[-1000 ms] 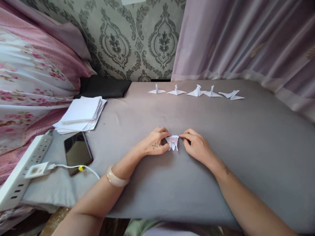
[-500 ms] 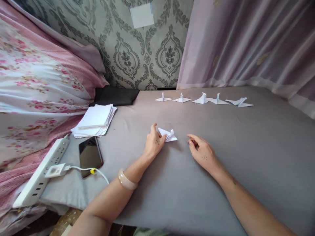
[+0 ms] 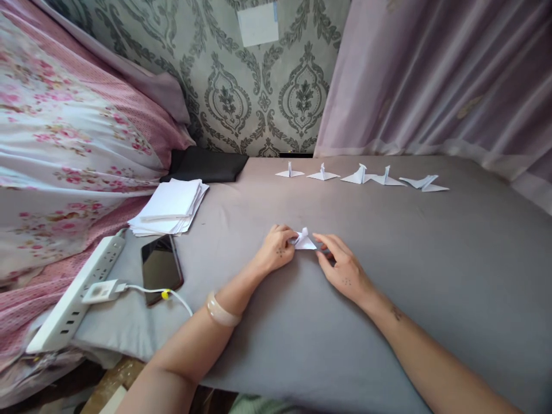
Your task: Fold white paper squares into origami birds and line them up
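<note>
A small white folded paper figure (image 3: 304, 240) lies on the grey cloth-covered table (image 3: 388, 276), between both hands. My left hand (image 3: 276, 253) has its fingers curled and pinches the figure's left side. My right hand (image 3: 342, 265) touches its right side with pinched fingertips. A pale bangle (image 3: 221, 310) sits on my left wrist. Along the far edge stands a row of several finished white paper figures (image 3: 357, 175).
A stack of white paper sheets (image 3: 170, 207) lies at the left, with a black phone (image 3: 160, 268) on a white charging cable and a white power strip (image 3: 73, 302) nearer me. A black cloth (image 3: 207, 165) lies at the back. Floral bedding rises left, a curtain right.
My left hand lifted the figure alone and moved it away from me while my right hand let go. Now both hands pinch it again, set flat on the cloth.
</note>
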